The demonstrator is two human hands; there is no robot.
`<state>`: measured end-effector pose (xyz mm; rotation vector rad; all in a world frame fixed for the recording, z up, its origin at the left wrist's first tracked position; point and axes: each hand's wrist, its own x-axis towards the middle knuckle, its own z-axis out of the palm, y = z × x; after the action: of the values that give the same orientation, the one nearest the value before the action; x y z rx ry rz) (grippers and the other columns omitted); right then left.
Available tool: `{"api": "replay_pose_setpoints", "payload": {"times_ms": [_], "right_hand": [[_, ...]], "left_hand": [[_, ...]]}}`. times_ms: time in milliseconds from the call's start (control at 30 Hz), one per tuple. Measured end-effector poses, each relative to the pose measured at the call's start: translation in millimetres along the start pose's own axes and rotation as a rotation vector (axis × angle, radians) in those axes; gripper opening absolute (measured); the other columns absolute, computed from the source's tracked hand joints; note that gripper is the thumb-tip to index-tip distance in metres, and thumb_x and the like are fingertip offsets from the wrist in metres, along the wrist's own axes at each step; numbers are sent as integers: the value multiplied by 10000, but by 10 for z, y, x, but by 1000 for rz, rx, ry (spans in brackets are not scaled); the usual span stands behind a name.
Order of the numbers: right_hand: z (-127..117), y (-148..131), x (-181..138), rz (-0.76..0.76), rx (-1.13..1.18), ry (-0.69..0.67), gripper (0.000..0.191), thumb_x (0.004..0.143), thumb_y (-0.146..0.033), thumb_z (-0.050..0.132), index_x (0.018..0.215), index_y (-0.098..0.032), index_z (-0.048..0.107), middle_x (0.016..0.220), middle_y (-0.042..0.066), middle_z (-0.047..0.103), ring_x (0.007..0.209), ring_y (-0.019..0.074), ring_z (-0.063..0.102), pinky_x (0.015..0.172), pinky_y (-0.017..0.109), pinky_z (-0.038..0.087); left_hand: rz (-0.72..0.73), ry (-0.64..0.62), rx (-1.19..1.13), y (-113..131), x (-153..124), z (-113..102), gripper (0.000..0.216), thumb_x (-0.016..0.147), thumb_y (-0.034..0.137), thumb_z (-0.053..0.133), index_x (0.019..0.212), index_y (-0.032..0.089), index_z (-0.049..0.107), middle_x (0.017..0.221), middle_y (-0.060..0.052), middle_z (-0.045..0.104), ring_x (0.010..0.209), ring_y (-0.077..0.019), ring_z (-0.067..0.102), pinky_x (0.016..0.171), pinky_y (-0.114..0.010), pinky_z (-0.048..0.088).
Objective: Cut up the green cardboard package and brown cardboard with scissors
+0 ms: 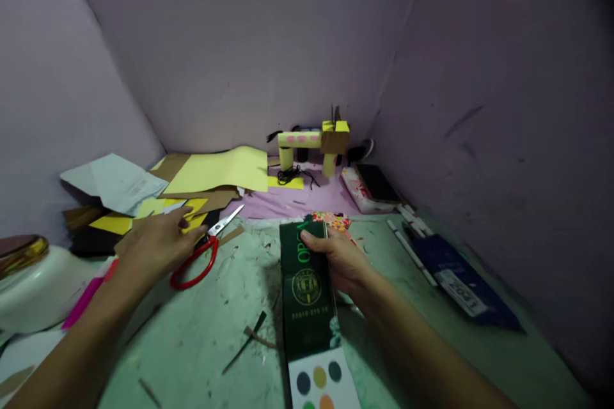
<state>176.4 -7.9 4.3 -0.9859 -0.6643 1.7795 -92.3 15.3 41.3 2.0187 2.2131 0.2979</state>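
Observation:
My right hand (343, 259) grips the upper end of a long dark green cardboard box (307, 294), its thumb lying on the printed face. The box's lower end is white with several coloured dots and runs out of the bottom of the view. My left hand (160, 236) hovers over the paper scraps at the left, thumb apart from the bent fingers, and nothing shows in it. Beside that hand lie scissors (215, 239) with red handles, blades pointing away to the right. Yellow paper scraps (196, 208) lie just beyond its fingers.
A yellow paper-and-cardboard animal figure (301, 139) stands at the back. Yellow sheets (220, 169) and a folded white card (112, 182) are piled back left. A phone (377, 183), white sticks (412, 252) and a dark blue packet (467, 284) lie along the right wall.

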Motion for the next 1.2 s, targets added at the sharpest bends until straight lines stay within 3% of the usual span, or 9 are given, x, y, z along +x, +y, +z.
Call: {"api": "replay_pose_setpoints", "payload": {"times_ms": [33, 67, 167, 267, 533, 633, 800, 1000, 1200], "right_hand": [[-1, 5, 5, 11, 7, 4, 265, 538, -220, 802, 681, -150, 590, 572, -2, 660, 526, 145, 606, 571, 288, 489], [-2, 10, 11, 19, 13, 7, 245, 549, -208, 795, 677, -151, 594, 572, 1, 662, 527, 147, 607, 566, 286, 492], [-4, 25, 30, 24, 29, 11, 188, 586, -187, 767, 685, -153, 611, 577, 8, 669, 520, 142, 600, 542, 272, 496], [2, 39, 38, 6, 36, 12, 173, 617, -213, 753, 710, -162, 616, 592, 13, 679, 551, 160, 619, 575, 292, 518], [-1, 61, -2, -18, -117, -73, 320, 617, -354, 762, 832, -155, 632, 752, 63, 708, 638, 180, 651, 587, 298, 524], [-15, 99, 13, -22, -236, -87, 324, 600, -306, 770, 850, -154, 631, 751, 51, 708, 613, 161, 643, 576, 285, 518], [-4, 211, 56, -117, -427, -94, 300, 558, -139, 747, 842, -155, 651, 780, 35, 723, 755, 195, 668, 754, 337, 519], [-24, 291, 41, -248, -654, -18, 345, 674, -107, 647, 1001, -214, 664, 866, 26, 726, 742, 192, 674, 745, 357, 532], [-57, 291, 78, -316, -855, 132, 218, 713, -175, 638, 928, -171, 674, 854, 88, 714, 767, 229, 673, 710, 378, 529]], "left_hand": [[-23, -15, -246, 99, -82, 32, 541, 779, 549, 484, 1136, 149, 556, 900, -110, 656, 788, -291, 620, 611, -332, 437], [0, -146, -528, 217, -177, 93, 512, 749, 566, 538, 1056, 160, 588, 862, -84, 653, 715, -238, 618, 582, -301, 445], [10, -784, -1162, 599, -492, 374, 484, 683, 563, 654, 901, 132, 617, 778, -75, 647, 581, -162, 578, 487, -250, 436], [-7, -936, -1363, 850, -714, 625, 433, 677, 494, 704, 874, 116, 626, 759, -94, 678, 612, -169, 617, 599, -292, 501], [-109, -656, -1541, 850, -709, 728, 303, 665, 370, 744, 772, 121, 607, 665, -68, 691, 596, -191, 637, 616, -322, 515], [-120, -574, -1533, 837, -687, 713, 314, 637, 345, 764, 791, 114, 618, 681, -64, 692, 619, -191, 639, 619, -308, 513], [-134, -466, -1526, 801, -688, 694, 364, 625, 328, 760, 895, 133, 611, 679, -13, 663, 603, -157, 610, 578, -266, 500], [-215, -360, -1526, 752, -648, 694, 248, 709, 379, 629, 797, 153, 581, 617, 11, 608, 546, -145, 587, 490, -241, 472], [-235, -275, -1532, 710, -608, 719, 206, 675, 332, 645, 655, 169, 520, 522, 57, 505, 456, -99, 507, 410, -182, 396]]}}
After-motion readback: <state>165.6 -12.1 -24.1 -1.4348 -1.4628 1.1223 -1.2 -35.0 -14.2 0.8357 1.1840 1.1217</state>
